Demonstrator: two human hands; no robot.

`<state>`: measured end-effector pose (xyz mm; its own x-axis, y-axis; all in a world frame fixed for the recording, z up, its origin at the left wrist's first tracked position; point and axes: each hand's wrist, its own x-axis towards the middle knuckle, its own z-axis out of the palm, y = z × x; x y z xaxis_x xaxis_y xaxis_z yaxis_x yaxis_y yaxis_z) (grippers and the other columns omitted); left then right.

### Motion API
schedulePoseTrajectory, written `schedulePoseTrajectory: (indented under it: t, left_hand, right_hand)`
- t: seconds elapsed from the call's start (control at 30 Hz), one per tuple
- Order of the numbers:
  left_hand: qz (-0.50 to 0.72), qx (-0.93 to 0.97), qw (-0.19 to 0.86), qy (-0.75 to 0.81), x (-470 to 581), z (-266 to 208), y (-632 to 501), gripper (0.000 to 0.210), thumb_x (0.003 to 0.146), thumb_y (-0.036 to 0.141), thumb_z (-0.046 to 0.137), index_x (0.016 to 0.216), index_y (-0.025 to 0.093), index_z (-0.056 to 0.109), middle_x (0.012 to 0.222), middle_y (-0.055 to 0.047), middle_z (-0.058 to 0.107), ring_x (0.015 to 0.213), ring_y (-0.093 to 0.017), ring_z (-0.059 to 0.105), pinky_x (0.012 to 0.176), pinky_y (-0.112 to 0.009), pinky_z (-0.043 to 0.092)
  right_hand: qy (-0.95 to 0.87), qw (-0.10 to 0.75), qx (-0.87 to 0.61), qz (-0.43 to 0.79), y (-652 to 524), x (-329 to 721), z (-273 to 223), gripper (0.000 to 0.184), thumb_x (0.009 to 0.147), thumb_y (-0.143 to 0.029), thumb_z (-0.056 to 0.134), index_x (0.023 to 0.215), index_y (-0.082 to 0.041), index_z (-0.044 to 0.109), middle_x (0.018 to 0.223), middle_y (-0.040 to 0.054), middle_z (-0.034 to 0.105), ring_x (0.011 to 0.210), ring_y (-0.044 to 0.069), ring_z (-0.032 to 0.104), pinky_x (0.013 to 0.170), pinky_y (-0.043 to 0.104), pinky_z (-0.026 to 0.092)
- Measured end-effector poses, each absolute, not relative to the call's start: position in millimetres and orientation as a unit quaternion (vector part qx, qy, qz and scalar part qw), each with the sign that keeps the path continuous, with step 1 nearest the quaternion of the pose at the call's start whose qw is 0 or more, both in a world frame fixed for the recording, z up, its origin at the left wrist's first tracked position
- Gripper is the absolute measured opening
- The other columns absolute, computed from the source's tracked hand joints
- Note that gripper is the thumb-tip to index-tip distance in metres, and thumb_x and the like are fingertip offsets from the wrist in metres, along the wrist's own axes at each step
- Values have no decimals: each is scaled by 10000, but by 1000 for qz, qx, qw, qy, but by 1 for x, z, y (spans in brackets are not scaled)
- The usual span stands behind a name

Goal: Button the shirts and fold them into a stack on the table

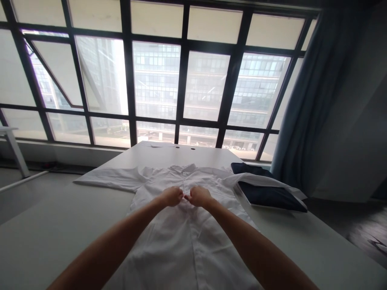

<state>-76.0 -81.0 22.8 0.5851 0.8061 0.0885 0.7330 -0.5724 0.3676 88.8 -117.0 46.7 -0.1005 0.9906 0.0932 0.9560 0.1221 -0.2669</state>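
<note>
A white long-sleeved shirt [169,245] lies front side up, its collar toward the window and its sleeves spread to both sides. My left hand [173,196] is closed at the shirt's front placket, below the collar. Close beside it, my right hand [199,196] is closed too, with thumb and fingers pinched on the other side of the placket. Both hands grip the shirt's front edges, nearly touching each other. Any button between the fingertips is too small to make out. Below the hands the placket runs down toward me, and the fabric is slightly wrinkled.
The shirt rests on a white table [99,213]. Dark folded fabric [272,195] lies on the table at the right, partly under the right sleeve. A large framed window [157,80] stands behind, with a blue-grey curtain [311,100] at the right. A white table leg [18,153] shows at the left.
</note>
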Motion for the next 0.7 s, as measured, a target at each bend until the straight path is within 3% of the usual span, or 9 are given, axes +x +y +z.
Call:
schedulePoseTrajectory:
  t: [0.1,0.3,0.4,0.53,0.7]
  left_hand:
    - [148,850,143,485,-66,26,-66,206,811,199,551,798,175,755,858,-110,730,874,-253,668,840,-332,482]
    - [172,818,177,520,-48,15,-50,102,744,226,642,732,187,735,771,-74,717,837,-242,664,784,-299,480]
    - [174,804,218,525,-40,13,-44,94,696,196,665,606,175,684,651,-73,666,794,-260,661,763,-312,480]
    - [187,777,286,528,-37,13,-38,188,626,117,659,471,184,576,537,-59,575,777,-285,651,740,-324,476]
    - [223,716,419,511,-43,7,-37,186,649,149,657,490,181,566,472,-23,521,616,-232,614,591,-287,459]
  right_hand:
    - [-731,139,-659,109,-101,77,42,215,725,-334,753,626,-159,677,775,155,725,882,306,692,756,344,515]
    - [-696,147,-674,199,-78,90,31,353,740,-314,733,457,-163,583,364,57,513,456,231,617,475,298,475]
    - [-679,180,-672,232,-70,98,28,316,697,-279,762,466,-167,579,349,24,483,426,202,588,431,263,446]
    - [-658,225,-655,295,-67,100,22,294,745,-194,661,471,-160,561,360,4,489,400,129,537,395,191,393]
    - [-635,292,-615,367,-78,104,12,171,776,-124,546,611,-147,585,473,-18,563,424,90,535,380,151,350]
